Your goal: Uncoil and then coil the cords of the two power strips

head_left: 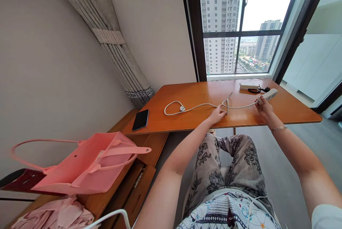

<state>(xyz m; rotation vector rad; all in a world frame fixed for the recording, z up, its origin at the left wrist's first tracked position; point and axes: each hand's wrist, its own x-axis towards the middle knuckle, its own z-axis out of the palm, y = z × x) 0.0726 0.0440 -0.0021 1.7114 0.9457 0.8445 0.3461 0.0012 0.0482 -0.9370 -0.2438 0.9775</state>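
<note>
Head view: a seated person is working with a white power strip (270,95) and its white cord (199,106) at an orange-brown wooden tabletop (187,90) below a window. The right hand (264,108) is gripping the power strip by its cord end, holding it over the right part of the tabletop with the far end pointing away to the right. The left hand (218,115) is closing its fingers on the cord near the middle of the near edge, where a small loop is standing up beside the fingertips; their exact contact is too small to tell.

As for progress, the cord appears to be partly spread: one stretch is running from the loop to the strip, while another is curving leftward and ending in a white plug (182,108), which is lying loose on the wood. The loop between the hands is apparently remaining unstraightened, and no plug is showing in the strip's visible sockets.

Behind the right hand, a pale bar-shaped device (249,86) is resting beside a black cable (257,90). A dark-screened smartphone (140,120) is lying at the tabletop's left end, and a pink tote bag (82,164) is standing farther left.
</note>
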